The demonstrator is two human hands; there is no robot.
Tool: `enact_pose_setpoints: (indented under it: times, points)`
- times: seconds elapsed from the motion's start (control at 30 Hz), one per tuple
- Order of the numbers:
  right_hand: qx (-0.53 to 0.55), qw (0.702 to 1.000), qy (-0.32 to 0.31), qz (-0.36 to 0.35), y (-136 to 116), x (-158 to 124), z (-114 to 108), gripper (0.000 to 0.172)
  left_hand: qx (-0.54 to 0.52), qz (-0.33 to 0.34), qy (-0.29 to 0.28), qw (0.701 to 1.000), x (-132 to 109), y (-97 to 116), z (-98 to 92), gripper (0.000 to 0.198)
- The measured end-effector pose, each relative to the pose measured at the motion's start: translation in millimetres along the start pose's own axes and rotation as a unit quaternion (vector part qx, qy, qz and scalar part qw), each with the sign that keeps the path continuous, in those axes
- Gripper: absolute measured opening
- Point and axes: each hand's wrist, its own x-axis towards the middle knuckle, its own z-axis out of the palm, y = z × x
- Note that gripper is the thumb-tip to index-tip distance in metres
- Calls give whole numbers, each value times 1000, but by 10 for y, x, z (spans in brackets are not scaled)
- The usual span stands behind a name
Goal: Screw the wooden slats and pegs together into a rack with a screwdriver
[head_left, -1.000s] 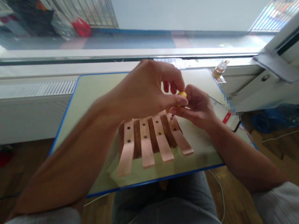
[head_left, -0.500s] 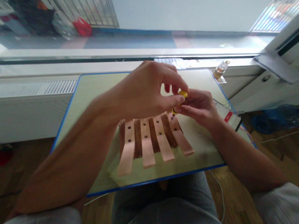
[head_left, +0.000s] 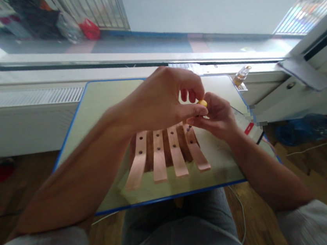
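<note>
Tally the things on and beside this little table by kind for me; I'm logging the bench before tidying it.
Wooden slats on the wooden piece: 4
Yellow-handled tools, pinched between the left hand and the right hand: 1
Cards with a red patch at the table's right edge: 1
Small clear bottles on the sill: 1
Total: 7

A pale green, blue-edged small table [head_left: 99, 102] carries a wooden rack of four light curved slats with drilled holes [head_left: 167, 151] and, at its right edge, a white card with a red patch [head_left: 244, 123].
</note>
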Motion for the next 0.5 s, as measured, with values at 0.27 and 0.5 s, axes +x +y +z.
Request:
enact_pose_setpoints:
  times: [0.27, 0.5]
  points:
    - [-14, 998, -53, 11, -12, -31, -52, 21, -5, 23, -16, 1000, -10, 21, -63, 15]
    - [-77, 997, -16, -28, -59, -51, 41, 28, -5, 8, -21, 1000, -26, 34, -118, 13]
